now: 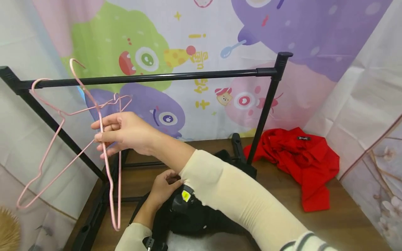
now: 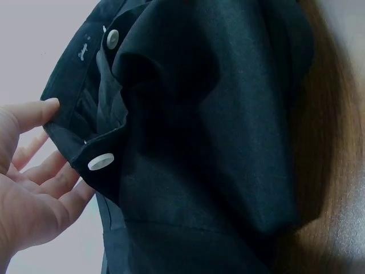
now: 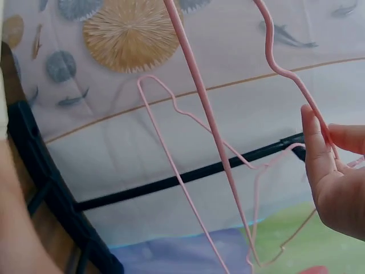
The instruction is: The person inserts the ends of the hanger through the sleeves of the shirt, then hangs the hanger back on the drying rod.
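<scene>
My right hand (image 1: 132, 134) pinches the side of a pink wire hanger (image 1: 110, 174) between thumb and fingers. The hanger's hook stands above the rail's left part, off it. In the right wrist view, that hand (image 3: 336, 194) grips the hanger's bent wire. Low in the middle, my left hand (image 1: 161, 188) is at a black shirt (image 1: 194, 221), partly hidden by my right sleeve. The left wrist view shows the hand (image 2: 34, 182) pinching an edge of the shirt (image 2: 239, 148), thumb on one side and fingers behind, beside a white button (image 2: 101, 161).
Another pink hanger (image 1: 41, 167) hangs at the left end of the black rack's rail (image 1: 188, 75). A red garment (image 1: 301, 157) lies crumpled on the wooden table (image 1: 276, 205) at right. Cartoon-printed cloth (image 1: 216, 42) stands behind the rack.
</scene>
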A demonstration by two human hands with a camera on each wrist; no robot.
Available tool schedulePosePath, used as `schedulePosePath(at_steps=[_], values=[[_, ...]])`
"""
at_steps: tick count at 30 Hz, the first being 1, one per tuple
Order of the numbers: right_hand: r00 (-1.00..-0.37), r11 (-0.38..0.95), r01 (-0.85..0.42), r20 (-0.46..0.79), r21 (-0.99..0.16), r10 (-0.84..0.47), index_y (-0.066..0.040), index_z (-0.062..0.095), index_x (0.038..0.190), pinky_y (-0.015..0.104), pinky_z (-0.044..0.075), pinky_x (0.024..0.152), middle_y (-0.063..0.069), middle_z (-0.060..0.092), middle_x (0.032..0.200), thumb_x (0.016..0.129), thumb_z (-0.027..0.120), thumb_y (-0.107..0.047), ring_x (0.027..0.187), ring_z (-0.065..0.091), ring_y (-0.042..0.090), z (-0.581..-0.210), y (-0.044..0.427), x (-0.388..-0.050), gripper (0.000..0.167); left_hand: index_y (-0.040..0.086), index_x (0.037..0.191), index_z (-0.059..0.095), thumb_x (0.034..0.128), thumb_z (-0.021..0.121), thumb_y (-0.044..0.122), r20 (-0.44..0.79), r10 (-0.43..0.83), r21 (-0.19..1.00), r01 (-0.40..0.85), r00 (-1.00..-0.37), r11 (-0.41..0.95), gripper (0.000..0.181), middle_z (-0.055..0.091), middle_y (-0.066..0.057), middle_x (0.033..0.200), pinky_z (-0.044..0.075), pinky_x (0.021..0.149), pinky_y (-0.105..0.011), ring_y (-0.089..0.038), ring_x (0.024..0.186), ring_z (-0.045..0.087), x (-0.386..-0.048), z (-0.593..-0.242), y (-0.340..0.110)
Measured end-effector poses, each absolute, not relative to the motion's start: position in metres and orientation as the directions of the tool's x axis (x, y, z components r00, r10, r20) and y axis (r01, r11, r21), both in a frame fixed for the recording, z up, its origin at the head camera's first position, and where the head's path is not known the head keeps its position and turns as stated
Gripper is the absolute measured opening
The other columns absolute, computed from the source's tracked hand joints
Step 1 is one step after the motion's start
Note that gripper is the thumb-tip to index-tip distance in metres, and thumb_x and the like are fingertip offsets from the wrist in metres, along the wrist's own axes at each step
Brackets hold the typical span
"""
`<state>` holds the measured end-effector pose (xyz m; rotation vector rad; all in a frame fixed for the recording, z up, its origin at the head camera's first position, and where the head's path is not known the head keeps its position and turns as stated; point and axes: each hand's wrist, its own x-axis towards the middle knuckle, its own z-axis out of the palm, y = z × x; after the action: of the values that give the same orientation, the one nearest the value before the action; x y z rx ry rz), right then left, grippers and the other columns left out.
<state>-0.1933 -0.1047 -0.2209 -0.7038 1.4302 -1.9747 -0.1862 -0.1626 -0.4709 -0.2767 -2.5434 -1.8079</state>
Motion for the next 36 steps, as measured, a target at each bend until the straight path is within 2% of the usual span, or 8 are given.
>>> schedulePosePath(at_steps=[5, 8, 11, 15, 19, 26, 32, 36], values=[[-0.649, -0.139, 0.102, 0.039, -0.985, -0.76, 0.011, 0.053, 0.125, 0.04, 0.059, 0.065, 0.016, 0.061, 0.081, 0.093, 0.055, 0.011, 0.068, 0.064, 0.025, -0.225, -0.064, -0.19, 0.032, -0.006, 0.114, 0.064, 0.0864, 0.071, 0.0, 0.116, 0.113, 0.914, 0.15, -0.987, 0.376, 0.029, 0.065, -0.019, 0.114, 0.052, 0.087, -0.04, -0.033, 0.101, 0.063, -0.172, -0.444, -0.155], [-0.635, -0.044, 0.046, 0.004, -0.998, -0.773, 0.01, 0.053, 0.125, 0.043, 0.058, 0.069, 0.015, 0.06, 0.084, 0.093, 0.056, 0.01, 0.07, 0.063, 0.024, -0.23, -0.038, -0.189, 0.032, -0.005, 0.114, 0.065, 0.0857, 0.072, 0.002, 0.122, 0.114, 0.918, 0.156, -0.986, 0.364, 0.03, 0.067, -0.018, 0.113, 0.051, 0.089, -0.043, -0.033, 0.101, 0.064, -0.178, -0.452, -0.158], [-0.637, 0.03, -0.004, -0.02, -1.0, -0.771, 0.01, 0.054, 0.123, 0.042, 0.058, 0.069, 0.015, 0.061, 0.087, 0.093, 0.055, 0.01, 0.071, 0.063, 0.022, -0.236, -0.013, -0.187, 0.031, -0.003, 0.114, 0.067, 0.0847, 0.073, 0.005, 0.095, 0.102, 0.938, 0.123, -0.99, 0.325, 0.031, 0.067, -0.017, 0.113, 0.051, 0.088, -0.04, -0.03, 0.102, 0.063, -0.186, -0.462, -0.163], [-0.689, 0.092, -0.048, -0.033, -0.995, -0.724, 0.01, 0.057, 0.119, 0.036, 0.058, 0.069, 0.015, 0.064, 0.091, 0.093, 0.051, 0.012, 0.072, 0.064, 0.02, -0.248, 0.015, -0.185, 0.027, -0.002, 0.116, 0.066, 0.0849, 0.074, 0.006, 0.066, 0.096, 0.944, 0.093, -0.993, 0.317, 0.033, 0.066, -0.018, 0.114, 0.052, 0.085, -0.038, -0.029, 0.1, 0.063, -0.19, -0.463, -0.164], [-0.755, 0.091, -0.052, -0.021, -0.994, -0.656, 0.012, 0.056, 0.117, 0.035, 0.057, 0.075, 0.017, 0.06, 0.093, 0.094, 0.045, 0.013, 0.075, 0.063, 0.02, -0.265, 0.04, -0.185, 0.026, -0.004, 0.116, 0.065, 0.0857, 0.073, 0.005, 0.06, 0.104, 0.936, 0.092, -0.993, 0.34, 0.033, 0.066, -0.02, 0.115, 0.053, 0.085, -0.04, -0.031, 0.1, 0.063, -0.191, -0.459, -0.162], [-0.864, 0.18, -0.1, -0.005, -0.979, -0.503, 0.007, 0.062, 0.115, 0.027, 0.05, 0.073, 0.012, 0.059, 0.094, 0.098, 0.048, 0.003, 0.075, 0.055, 0.018, -0.294, 0.073, -0.187, 0.022, -0.003, 0.114, 0.065, 0.0862, 0.072, 0.002, 0.062, 0.102, 0.917, 0.097, -0.993, 0.388, 0.029, 0.066, -0.018, 0.112, 0.053, 0.085, -0.04, -0.032, 0.099, 0.064, -0.193, -0.456, -0.162], [-0.899, 0.232, -0.178, 0.062, -0.956, -0.434, -0.002, 0.066, 0.113, 0.031, 0.046, 0.071, 0.011, 0.061, 0.092, 0.094, 0.061, -0.008, 0.078, 0.051, 0.022, -0.312, 0.098, -0.184, 0.021, -0.002, 0.113, 0.067, 0.0855, 0.072, 0.003, 0.067, 0.097, 0.909, 0.101, -0.993, 0.405, 0.028, 0.067, -0.017, 0.113, 0.052, 0.085, -0.038, -0.03, 0.098, 0.063, -0.195, -0.458, -0.163], [-0.912, 0.302, -0.193, 0.057, -0.934, -0.405, -0.005, 0.068, 0.098, 0.033, 0.044, 0.069, 0.006, 0.057, 0.082, 0.095, 0.064, -0.023, 0.078, 0.049, 0.021, -0.316, 0.109, -0.18, 0.019, -0.001, 0.114, 0.066, 0.0859, 0.072, 0.005, 0.052, 0.098, 0.91, 0.087, -0.994, 0.406, 0.03, 0.066, -0.016, 0.114, 0.051, 0.087, -0.041, -0.031, 0.101, 0.062, -0.195, -0.458, -0.164]])
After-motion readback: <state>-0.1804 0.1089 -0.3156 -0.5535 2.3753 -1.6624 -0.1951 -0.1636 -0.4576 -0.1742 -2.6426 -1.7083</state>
